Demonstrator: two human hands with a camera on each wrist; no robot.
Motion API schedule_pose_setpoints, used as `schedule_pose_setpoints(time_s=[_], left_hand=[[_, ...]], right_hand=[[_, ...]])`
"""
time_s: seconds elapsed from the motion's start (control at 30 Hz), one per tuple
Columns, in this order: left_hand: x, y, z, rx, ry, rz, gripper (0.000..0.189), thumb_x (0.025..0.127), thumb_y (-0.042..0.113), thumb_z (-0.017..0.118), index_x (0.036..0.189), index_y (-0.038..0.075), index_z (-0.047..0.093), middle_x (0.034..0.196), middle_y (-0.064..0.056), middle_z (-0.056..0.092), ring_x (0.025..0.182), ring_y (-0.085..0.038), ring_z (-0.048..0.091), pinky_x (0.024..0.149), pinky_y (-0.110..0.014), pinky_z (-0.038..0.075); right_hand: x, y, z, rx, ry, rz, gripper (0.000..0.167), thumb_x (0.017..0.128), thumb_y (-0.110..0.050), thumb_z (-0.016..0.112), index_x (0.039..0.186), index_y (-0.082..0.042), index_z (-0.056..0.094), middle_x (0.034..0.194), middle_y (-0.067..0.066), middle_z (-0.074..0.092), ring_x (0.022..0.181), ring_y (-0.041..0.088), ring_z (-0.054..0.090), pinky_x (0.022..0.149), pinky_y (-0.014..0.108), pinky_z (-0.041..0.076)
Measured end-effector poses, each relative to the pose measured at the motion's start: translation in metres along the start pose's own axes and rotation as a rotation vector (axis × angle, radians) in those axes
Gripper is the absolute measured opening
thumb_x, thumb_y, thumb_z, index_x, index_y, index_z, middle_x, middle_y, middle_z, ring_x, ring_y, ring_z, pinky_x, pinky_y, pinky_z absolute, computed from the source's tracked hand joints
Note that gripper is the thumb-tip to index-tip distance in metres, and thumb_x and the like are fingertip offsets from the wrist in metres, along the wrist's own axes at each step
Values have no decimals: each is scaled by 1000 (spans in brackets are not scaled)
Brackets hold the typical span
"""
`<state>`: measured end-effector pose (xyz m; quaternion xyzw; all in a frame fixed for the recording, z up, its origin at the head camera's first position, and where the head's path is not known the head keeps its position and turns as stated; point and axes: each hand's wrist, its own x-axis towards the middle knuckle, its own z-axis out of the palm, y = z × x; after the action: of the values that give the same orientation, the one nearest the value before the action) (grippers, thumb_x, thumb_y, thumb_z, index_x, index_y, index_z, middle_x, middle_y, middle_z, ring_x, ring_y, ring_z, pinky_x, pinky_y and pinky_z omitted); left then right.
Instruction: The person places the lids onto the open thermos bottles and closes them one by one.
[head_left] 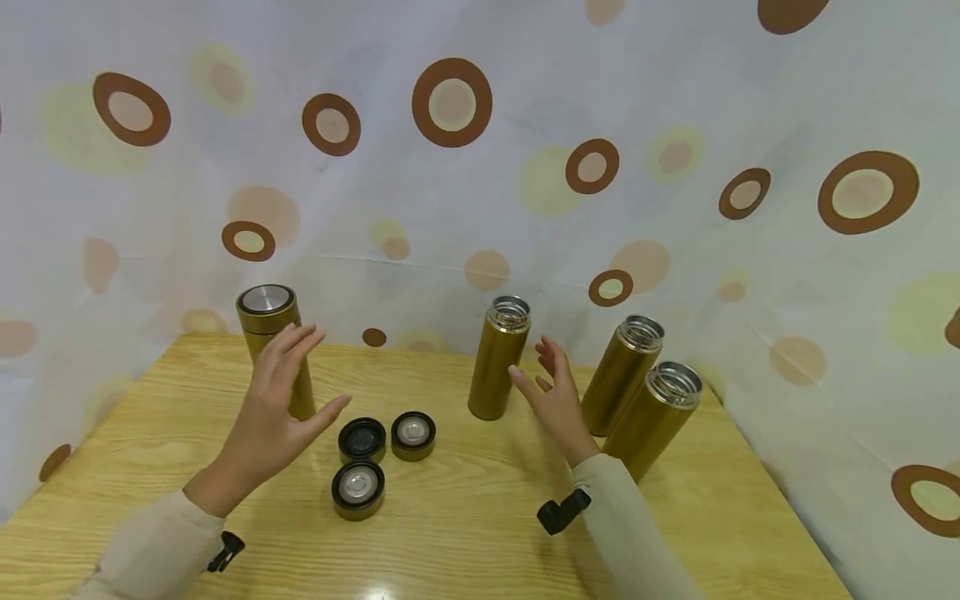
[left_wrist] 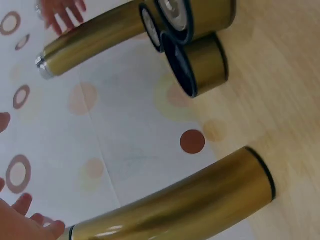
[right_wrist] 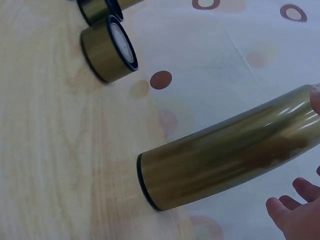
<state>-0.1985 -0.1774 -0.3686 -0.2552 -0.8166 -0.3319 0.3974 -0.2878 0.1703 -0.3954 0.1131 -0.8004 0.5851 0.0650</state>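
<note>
A gold thermos bottle with its lid on [head_left: 303,387] stands at the left of the table. My left hand [head_left: 272,417] is in front of it, fingers extended and thumb spread, holding nothing. Near the middle, a gold thermos without a lid [head_left: 491,371] stands upright, its steel neck showing. My right hand [head_left: 557,408] is just to its right, thumb and fingers parted around nothing; in the right wrist view, fingertips [right_wrist: 280,207] show beside the bottle body [right_wrist: 225,150]. Between the hands lie three gold-and-black lids, a front one [head_left: 358,490], a back-left one [head_left: 362,442] and a right one [head_left: 413,435].
Two more lidless gold thermoses, a rear one [head_left: 621,375] and a front one [head_left: 651,421], stand close together right of my right hand. A spotted cloth [head_left: 375,192] hangs behind the wooden table [head_left: 465,525]. Its right edge slopes away past the bottles.
</note>
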Motion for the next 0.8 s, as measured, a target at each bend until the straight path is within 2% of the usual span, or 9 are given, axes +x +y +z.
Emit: schedule_pose_setpoints(time_s=[0.13, 0.23, 0.3, 0.4, 0.5, 0.67, 0.8], left_hand=[[-10, 4, 6, 15, -116, -11, 73, 87, 37, 71, 144, 4, 40, 144, -19, 38, 135, -38, 31, 103, -60, 30], [-15, 4, 10, 18, -169, -23, 81, 78, 18, 81, 145, 6, 39, 144, -19, 38, 134, -38, 32, 101, -61, 33], [-19, 4, 12, 26, -195, -31, 86, 73, 11, 84, 146, 8, 38, 144, -19, 38, 133, -38, 33, 99, -59, 35], [-22, 3, 15, 32, -219, -35, 89, 71, 10, 85, 146, 9, 38, 142, -18, 39, 131, -36, 35, 98, -57, 37], [-24, 2, 17, 24, -235, -36, 88, 71, 11, 85, 145, 8, 39, 141, -18, 39, 130, -36, 37, 97, -56, 39], [-28, 2, 19, 19, -270, -49, 86, 72, 14, 85, 145, 9, 39, 142, -17, 38, 130, -36, 36, 97, -56, 39], [-29, 2, 19, 13, -294, -66, 86, 73, 15, 84, 145, 10, 38, 143, -16, 37, 131, -35, 35, 99, -55, 39]], right_hand=[[19, -1, 6, 19, -20, 43, 86, 90, -42, 66, 153, -16, 14, 155, 10, 21, 143, 29, 23, 114, 48, 26], [31, -2, 9, 44, -48, 87, 90, 89, -42, 67, 154, -17, 11, 157, 9, 18, 144, 29, 20, 115, 48, 24], [37, -2, 10, 63, -66, 111, 91, 88, -40, 68, 154, -19, 10, 158, 9, 16, 145, 29, 18, 115, 48, 22], [41, -2, 12, 81, -105, 128, 91, 88, -35, 69, 154, -20, 9, 158, 8, 15, 145, 30, 17, 115, 48, 23], [42, -1, 15, 74, -125, 130, 89, 88, -34, 71, 154, -21, 12, 156, 7, 21, 143, 29, 22, 113, 49, 27], [41, 0, 17, 44, -120, 124, 83, 86, -37, 72, 150, -20, 22, 149, 8, 34, 137, 29, 33, 110, 50, 32], [40, 2, 18, 29, -116, 110, 83, 85, -38, 73, 150, -19, 24, 147, 9, 36, 136, 30, 35, 109, 51, 33]])
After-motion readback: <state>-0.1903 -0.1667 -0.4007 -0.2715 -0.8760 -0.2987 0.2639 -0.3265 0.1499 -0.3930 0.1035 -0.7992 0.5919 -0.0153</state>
